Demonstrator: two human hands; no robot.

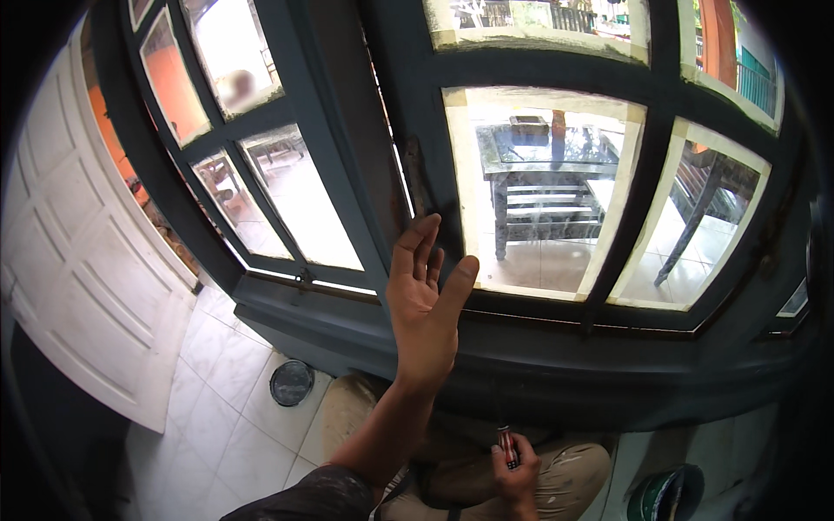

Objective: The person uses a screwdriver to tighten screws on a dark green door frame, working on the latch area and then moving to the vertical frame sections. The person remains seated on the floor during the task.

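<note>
My left hand (pixel 426 308) is raised to the dark grey window frame (pixel 387 113), its thumb spread away from the loosely bent fingers. Its fingertips are at the lower end of a dark window handle (pixel 414 169); whether they touch it I cannot tell. Nothing shows in that palm. Low over my lap, my right hand (pixel 519 476) is closed around the red and black handle of a screwdriver (pixel 508 441). The screwdriver's thin shaft points toward the window and is hard to make out against the dark sill (pixel 539 360).
Pale tape borders the glass panes (pixel 543 191). At the left stands a white panelled door (pixel 87 234). A round dark lid (pixel 291 382) lies on the white tiled floor (pixel 217 369), left of my knees. A green bucket (pixel 665 495) sits at the lower right.
</note>
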